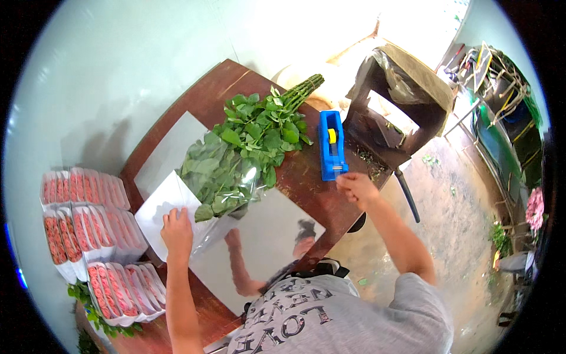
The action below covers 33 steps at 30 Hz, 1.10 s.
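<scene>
A leafy green bouquet point(259, 127) lies across the table, its bundled stems pointing to the far right. Clear plastic film point(236, 183) covers its lower leaves, and a folded white paper wrap point(159, 215) encloses the near-left end, hiding any blooms. My left hand point(177, 233) presses on this paper with curled fingers. To the right stands a blue tape dispenser point(332, 147) with a yellow-cored roll. At its near end my right hand point(356, 190) is closed in a pinch on the end of the clear tape point(338, 171).
Several paper-wrapped bunches of pink flowers point(118, 289) are stacked at the left. Under the bouquet lies a shiny flat sheet point(259, 248) on the brown wooden table point(218, 88). An open dark box point(407, 88) stands at the far right, with a black handle point(407, 196) below it.
</scene>
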Each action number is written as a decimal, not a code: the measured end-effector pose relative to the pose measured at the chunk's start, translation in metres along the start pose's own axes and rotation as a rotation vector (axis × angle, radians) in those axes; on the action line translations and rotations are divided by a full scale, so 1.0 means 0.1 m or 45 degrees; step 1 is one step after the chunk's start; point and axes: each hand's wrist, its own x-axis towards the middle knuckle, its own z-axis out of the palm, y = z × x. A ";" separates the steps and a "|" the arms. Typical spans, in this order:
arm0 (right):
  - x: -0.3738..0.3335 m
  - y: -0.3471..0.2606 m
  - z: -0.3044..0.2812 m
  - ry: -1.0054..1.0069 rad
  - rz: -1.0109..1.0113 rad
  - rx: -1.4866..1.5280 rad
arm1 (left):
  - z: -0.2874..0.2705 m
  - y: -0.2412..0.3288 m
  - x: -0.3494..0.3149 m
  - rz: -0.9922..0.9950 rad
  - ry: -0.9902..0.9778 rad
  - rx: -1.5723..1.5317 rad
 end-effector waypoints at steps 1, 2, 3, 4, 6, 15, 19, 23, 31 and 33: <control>0.06 0.14 -0.02 0.023 0.020 0.046 | -0.01 0.02 0.03 0.004 0.000 -0.004; 0.16 0.25 -0.05 0.052 -0.160 -0.077 | -0.01 0.02 0.04 0.007 -0.003 0.000; 0.24 0.33 -0.09 0.074 -0.338 -0.195 | -0.03 0.01 0.03 0.029 0.041 -0.007; 0.31 0.41 -0.15 0.096 -0.517 -0.310 | -0.03 0.01 0.02 0.052 0.084 -0.013; 0.28 0.40 -0.22 0.084 -0.633 -0.797 | -0.02 -0.04 -0.01 0.066 0.125 -0.006; -0.44 -0.33 1.09 -0.378 -0.569 -0.368 | 0.29 -0.09 -0.09 -0.025 0.321 -0.037; -0.57 -0.45 2.05 -0.591 -0.391 -0.160 | 0.34 -0.11 -0.14 -0.084 0.390 -0.154; -0.67 -0.56 2.93 -0.643 -0.276 -0.334 | 0.40 -0.13 -0.17 -0.044 0.521 -0.296; -0.07 -0.36 3.83 -0.440 -0.175 -1.206 | 0.43 -0.13 -0.29 -0.041 0.466 -0.503; -0.17 -0.26 3.71 -0.437 -0.186 -1.409 | 0.47 -0.19 -0.33 -0.059 0.477 -0.498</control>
